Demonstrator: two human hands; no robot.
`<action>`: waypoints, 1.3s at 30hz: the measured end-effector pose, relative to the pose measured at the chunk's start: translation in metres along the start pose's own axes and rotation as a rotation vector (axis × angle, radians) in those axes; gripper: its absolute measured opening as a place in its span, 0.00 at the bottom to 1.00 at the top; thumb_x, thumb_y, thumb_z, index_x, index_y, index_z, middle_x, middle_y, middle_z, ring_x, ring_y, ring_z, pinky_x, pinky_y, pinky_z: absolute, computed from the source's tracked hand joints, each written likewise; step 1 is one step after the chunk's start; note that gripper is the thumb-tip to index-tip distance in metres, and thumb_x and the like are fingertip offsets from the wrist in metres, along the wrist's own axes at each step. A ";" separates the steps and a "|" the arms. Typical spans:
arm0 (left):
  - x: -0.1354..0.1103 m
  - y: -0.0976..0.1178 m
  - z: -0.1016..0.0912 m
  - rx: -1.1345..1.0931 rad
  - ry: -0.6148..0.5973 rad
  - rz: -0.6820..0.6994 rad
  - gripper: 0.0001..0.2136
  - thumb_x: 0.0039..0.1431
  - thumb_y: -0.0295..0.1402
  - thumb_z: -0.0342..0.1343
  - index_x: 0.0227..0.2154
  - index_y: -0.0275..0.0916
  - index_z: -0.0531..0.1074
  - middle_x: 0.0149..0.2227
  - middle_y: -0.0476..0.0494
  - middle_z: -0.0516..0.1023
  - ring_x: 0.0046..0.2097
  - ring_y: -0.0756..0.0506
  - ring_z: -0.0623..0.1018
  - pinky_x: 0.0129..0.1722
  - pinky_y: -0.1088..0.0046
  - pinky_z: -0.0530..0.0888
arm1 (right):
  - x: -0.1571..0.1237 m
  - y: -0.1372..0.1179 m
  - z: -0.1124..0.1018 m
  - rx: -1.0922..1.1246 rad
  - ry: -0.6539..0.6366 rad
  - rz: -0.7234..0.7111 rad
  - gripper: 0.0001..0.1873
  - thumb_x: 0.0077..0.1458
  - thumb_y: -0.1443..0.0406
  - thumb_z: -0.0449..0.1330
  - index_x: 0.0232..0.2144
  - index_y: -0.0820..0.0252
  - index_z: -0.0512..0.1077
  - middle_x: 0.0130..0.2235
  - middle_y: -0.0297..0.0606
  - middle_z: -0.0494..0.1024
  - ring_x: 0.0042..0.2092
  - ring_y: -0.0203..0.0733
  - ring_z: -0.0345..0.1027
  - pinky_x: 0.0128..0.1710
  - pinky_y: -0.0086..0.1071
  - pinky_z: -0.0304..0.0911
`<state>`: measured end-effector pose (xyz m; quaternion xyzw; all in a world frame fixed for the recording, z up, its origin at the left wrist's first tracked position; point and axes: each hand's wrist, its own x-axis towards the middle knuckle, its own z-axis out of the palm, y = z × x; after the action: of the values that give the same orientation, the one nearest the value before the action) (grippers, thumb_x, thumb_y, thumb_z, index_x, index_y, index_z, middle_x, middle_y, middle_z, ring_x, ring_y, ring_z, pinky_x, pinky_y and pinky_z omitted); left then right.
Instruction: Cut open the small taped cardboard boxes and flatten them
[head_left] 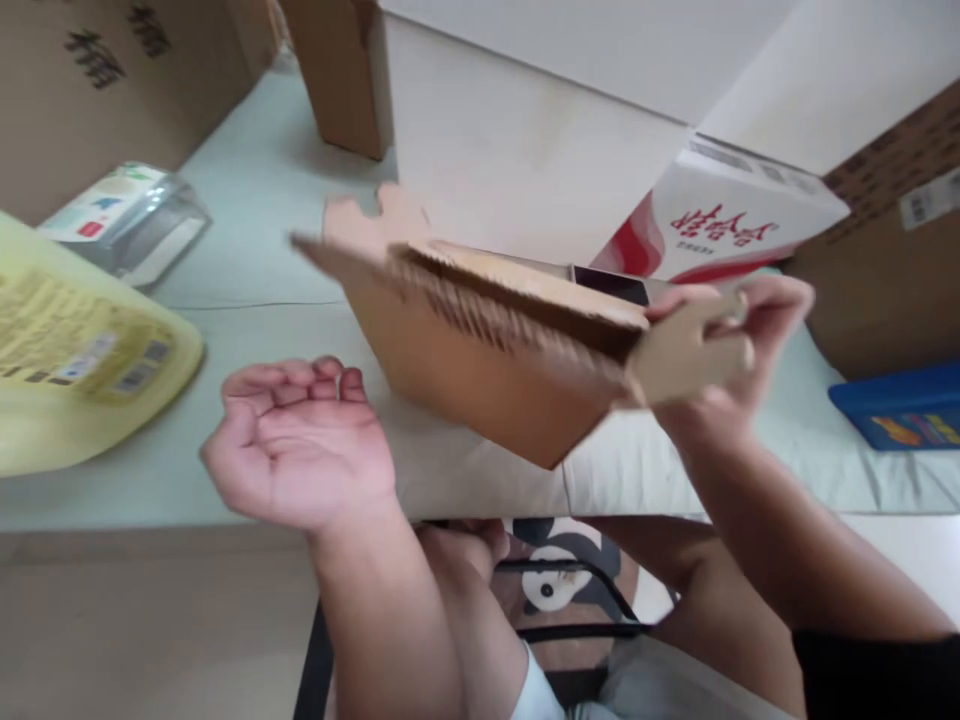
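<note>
A brown corrugated cardboard box (480, 370), partly folded with flaps loose, hangs tilted above the pale table (270, 300). My right hand (739, 350) grips its right end flap, fingers wrapped round the cardboard. My left hand (300, 445) is palm up just left of the box, fingers curled loosely, holding nothing and not touching the box. A dark item (611, 285) shows inside the box's far edge.
A yellow packet (67, 370) and a clear plastic package (127, 220) lie at the left. Large cardboard boxes (112, 80) stand behind. A white and red carton (720, 225) is at the back right, a blue item (900, 410) at the right edge.
</note>
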<state>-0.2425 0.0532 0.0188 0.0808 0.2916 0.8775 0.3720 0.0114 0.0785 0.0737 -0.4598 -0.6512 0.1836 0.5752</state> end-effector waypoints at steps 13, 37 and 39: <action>-0.081 -0.085 0.052 0.525 -0.521 0.037 0.21 0.58 0.55 0.54 0.31 0.39 0.77 0.40 0.39 0.77 0.49 0.40 0.77 0.54 0.63 0.73 | -0.058 0.043 -0.129 0.020 0.074 0.305 0.18 0.50 0.54 0.67 0.44 0.45 0.72 0.59 0.41 0.75 0.30 0.37 0.70 0.27 0.35 0.66; -0.092 -0.105 0.057 0.910 -0.506 0.090 0.09 0.47 0.31 0.59 0.30 0.38 0.82 0.40 0.43 0.82 0.50 0.43 0.78 0.55 0.67 0.71 | -0.082 0.079 -0.163 0.142 -0.122 0.147 0.24 0.67 0.51 0.50 0.60 0.51 0.65 0.62 0.46 0.70 0.63 0.52 0.66 0.63 0.53 0.62; -0.082 -0.103 0.056 0.819 -0.355 0.000 0.10 0.43 0.33 0.59 0.30 0.37 0.80 0.36 0.44 0.81 0.43 0.44 0.78 0.47 0.69 0.73 | -0.082 0.083 -0.163 0.135 -0.105 0.278 0.26 0.66 0.50 0.50 0.61 0.52 0.64 0.63 0.47 0.71 0.62 0.53 0.67 0.63 0.54 0.62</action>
<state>-0.1017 0.0787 0.0117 0.3706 0.5469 0.6622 0.3536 0.1867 0.0068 0.0065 -0.4954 -0.5966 0.3287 0.5391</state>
